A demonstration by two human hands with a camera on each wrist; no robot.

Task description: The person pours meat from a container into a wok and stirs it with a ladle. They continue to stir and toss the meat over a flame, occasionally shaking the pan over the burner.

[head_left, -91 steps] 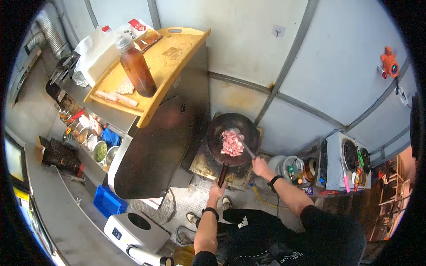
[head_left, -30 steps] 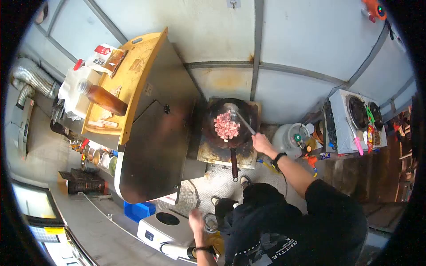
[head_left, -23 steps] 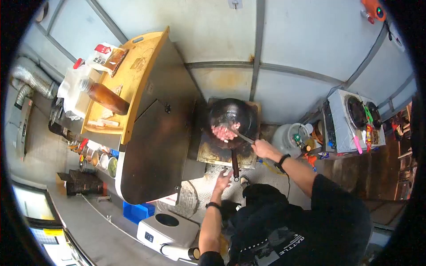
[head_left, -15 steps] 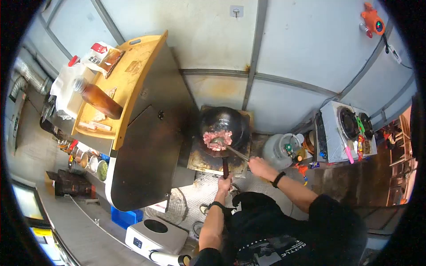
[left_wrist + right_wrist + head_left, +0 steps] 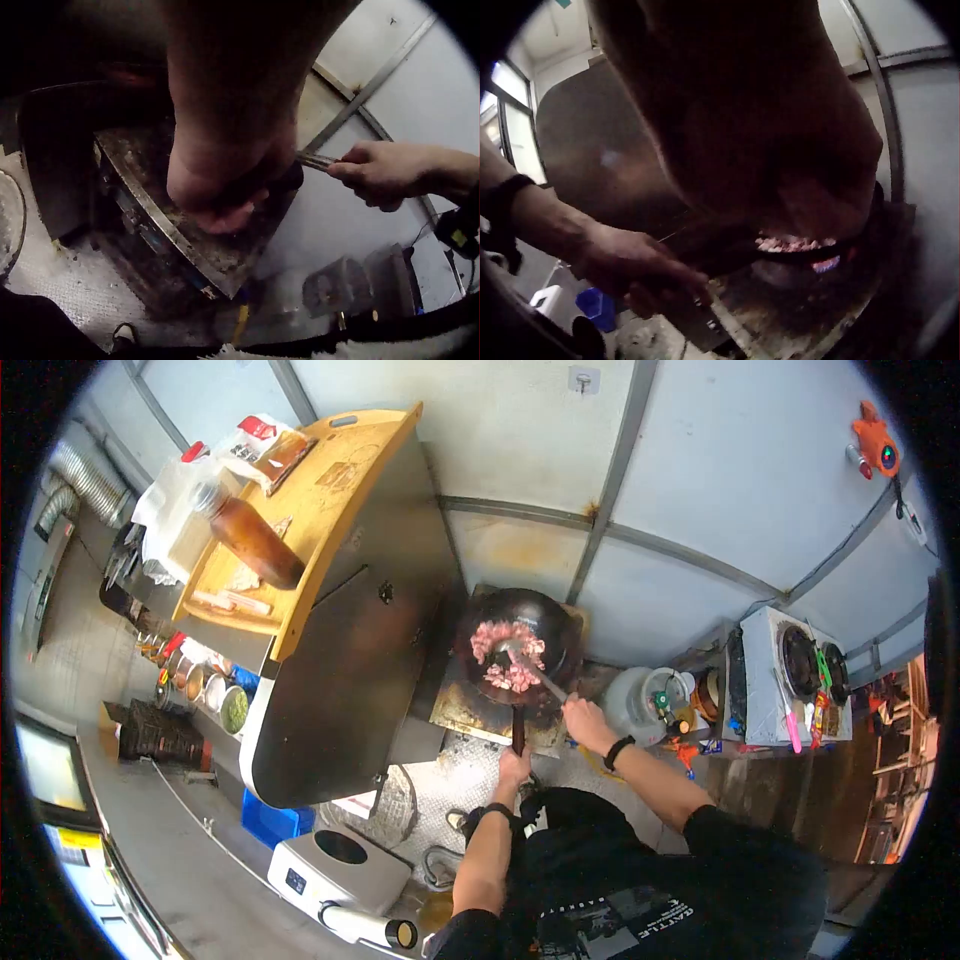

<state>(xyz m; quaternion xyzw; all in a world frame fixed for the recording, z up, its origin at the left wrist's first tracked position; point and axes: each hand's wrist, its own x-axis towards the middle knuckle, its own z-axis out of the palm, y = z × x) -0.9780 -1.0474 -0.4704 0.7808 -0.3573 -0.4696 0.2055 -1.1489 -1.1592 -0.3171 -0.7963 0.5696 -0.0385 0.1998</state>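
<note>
Two hands on wok (image 5: 520, 645) and ladle (image 5: 527, 667).

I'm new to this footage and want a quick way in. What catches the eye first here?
The black wok of pink chopped meat in mid-frame, on a burner against the wall. The left hand grips the wok handle while the right hand holds a ladle in the meat. To the left, a brown sauce bottle lies on a yellow board.
</note>
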